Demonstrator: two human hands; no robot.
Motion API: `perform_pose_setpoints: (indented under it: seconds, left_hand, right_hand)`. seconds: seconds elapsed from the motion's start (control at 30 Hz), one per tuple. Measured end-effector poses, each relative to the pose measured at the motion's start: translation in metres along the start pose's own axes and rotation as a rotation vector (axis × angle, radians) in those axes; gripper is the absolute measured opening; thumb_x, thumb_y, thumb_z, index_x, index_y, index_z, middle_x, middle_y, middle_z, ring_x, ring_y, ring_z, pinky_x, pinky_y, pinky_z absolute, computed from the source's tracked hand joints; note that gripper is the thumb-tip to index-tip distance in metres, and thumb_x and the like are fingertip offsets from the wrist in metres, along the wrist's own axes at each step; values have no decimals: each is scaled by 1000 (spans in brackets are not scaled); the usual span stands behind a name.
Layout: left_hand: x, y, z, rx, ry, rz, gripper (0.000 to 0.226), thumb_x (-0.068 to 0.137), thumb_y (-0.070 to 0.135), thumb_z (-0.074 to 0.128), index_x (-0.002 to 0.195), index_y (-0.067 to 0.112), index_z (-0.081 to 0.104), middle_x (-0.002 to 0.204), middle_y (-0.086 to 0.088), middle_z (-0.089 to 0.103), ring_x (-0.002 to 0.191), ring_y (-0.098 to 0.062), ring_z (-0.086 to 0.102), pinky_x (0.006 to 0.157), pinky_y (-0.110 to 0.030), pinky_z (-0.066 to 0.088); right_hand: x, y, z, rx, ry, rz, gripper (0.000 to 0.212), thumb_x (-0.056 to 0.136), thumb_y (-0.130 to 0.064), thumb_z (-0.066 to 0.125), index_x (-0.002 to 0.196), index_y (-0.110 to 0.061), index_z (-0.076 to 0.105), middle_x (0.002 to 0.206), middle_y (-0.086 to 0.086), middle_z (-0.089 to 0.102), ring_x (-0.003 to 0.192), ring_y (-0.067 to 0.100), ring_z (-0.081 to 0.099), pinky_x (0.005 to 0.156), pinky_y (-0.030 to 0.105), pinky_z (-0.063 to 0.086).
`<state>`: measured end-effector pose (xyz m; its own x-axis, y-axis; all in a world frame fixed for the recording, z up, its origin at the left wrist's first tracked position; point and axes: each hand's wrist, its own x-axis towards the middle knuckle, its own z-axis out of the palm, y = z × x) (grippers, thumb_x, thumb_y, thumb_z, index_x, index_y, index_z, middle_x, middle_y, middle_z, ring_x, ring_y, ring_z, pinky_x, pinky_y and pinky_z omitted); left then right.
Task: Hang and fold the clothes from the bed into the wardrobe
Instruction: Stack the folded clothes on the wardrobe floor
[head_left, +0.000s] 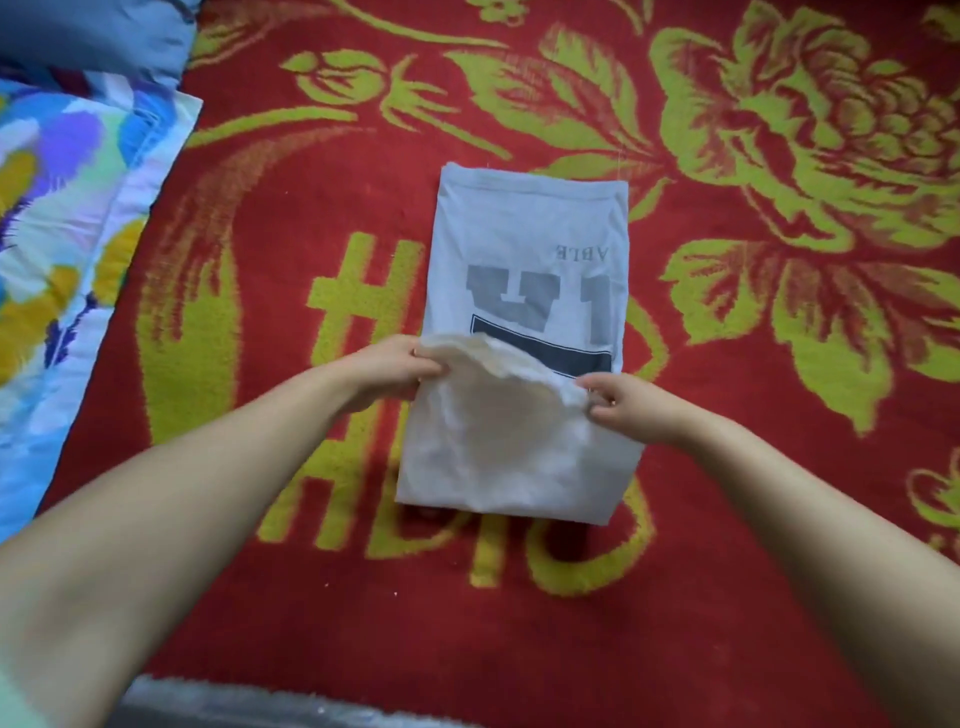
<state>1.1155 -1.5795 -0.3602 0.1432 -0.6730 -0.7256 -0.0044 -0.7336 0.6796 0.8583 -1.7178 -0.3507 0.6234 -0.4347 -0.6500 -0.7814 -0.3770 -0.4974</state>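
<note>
Nearest you, both forearms reach out over the red blanket (727, 545), and the shirt (524, 249) lies flat between and beyond your hands, already narrowed into a long strip. Your left hand (395, 366) pinches the near end's left corner, your right hand (631, 405) pinches the right corner, and the raised edge sags in a soft curve between them. That sag tells you plenty: this looks like light, limp cotton, no stiffness at all, so it should go wherever you carry it and crumple if you let one side lag. Keep hold at the two corners, level, and I'd expect it to lay over cleanly. Past your fingers the printed block letters show, upside down to you, and the far hem lies square on the blanket. Off beyond your left hand sits a flowered sheet (78, 208).
</note>
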Motion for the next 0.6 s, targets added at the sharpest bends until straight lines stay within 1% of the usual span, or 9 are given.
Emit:
perform_pose_setpoints:
  seconds: [0.07, 0.13, 0.17, 0.27, 0.33, 0.4, 0.5, 0.57, 0.6]
  left_hand:
    - [29, -3, 16, 88, 370, 54, 32, 92, 14, 57, 122, 4, 55, 112, -15, 62, 100, -30, 59, 84, -32, 50]
    - [36, -18, 38, 373, 611, 115, 54, 93, 23, 56, 141, 8, 38, 140, -14, 45, 129, -31, 44, 107, -42, 35]
    - [34, -28, 51, 542, 657, 245, 59, 93, 25, 57, 145, 8, 35, 147, -13, 39, 137, -29, 36, 113, -46, 25]
    - [16, -72, 89, 1122, 446, 714, 63, 86, 41, 58, 137, 4, 49, 145, -17, 43, 135, -34, 37, 104, -64, 28]
    - [1, -102, 94, 1424, 167, 703, 78, 85, 59, 43, 144, 9, 40, 153, -14, 29, 141, -29, 26, 108, -62, 20]
    - [-1, -120, 83, 1462, 64, 579, 96, 77, 66, 55, 149, 12, 24, 157, -10, 16, 144, -26, 15, 112, -58, 12]
    - [-2, -120, 73, 1490, 55, 545, 91, 69, 43, 73, 145, 10, 36, 152, -13, 31, 139, -29, 31, 107, -56, 29]
    - [-3, -114, 70, 1477, 60, 605, 67, 78, 12, 49, 144, 8, 38, 149, -18, 35, 137, -34, 36, 107, -55, 30]
    - [-4, -113, 69, 1473, 63, 603, 66, 77, 4, 34, 143, 7, 39, 149, -20, 35, 136, -35, 36, 107, -52, 31]
  right_hand:
    - [19, 7, 8, -30, 218, 98, 48, 92, -6, 46, 139, -16, 46, 124, 3, 59, 107, 15, 56, 85, 25, 41]
    - [25, 8, 26, -159, 497, 133, 54, 90, -8, 51, 143, -12, 39, 135, 13, 49, 121, 32, 49, 95, 40, 40]
    - [22, 3, 38, -223, 574, 72, 57, 87, -9, 56, 142, -8, 41, 137, 15, 48, 124, 35, 47, 98, 45, 40]
    - [0, -8, 94, -488, 474, -222, 73, 71, -30, 79, 135, -5, 53, 140, 21, 50, 129, 41, 47, 97, 67, 38]
    - [-19, 1, 118, -685, 259, -255, 91, 59, -54, 82, 135, -12, 55, 142, 20, 48, 129, 42, 46, 91, 71, 35]
    - [-25, 17, 117, -763, 127, -149, 99, 52, -59, 84, 137, -17, 54, 143, 18, 47, 129, 41, 46, 93, 71, 35]
    - [-18, 25, 104, -778, 143, -65, 84, 79, -31, 73, 150, -21, 29, 155, 20, 25, 140, 45, 24, 103, 72, 22]
    - [-14, 23, 106, -756, 66, -59, 76, 95, -8, 42, 153, -24, -3, 159, 18, -9, 144, 46, -8, 109, 69, 1]
    - [-15, 21, 106, -751, 29, -49, 77, 94, -2, 35, 153, -24, -10, 159, 17, -17, 143, 46, -15, 109, 68, -3]
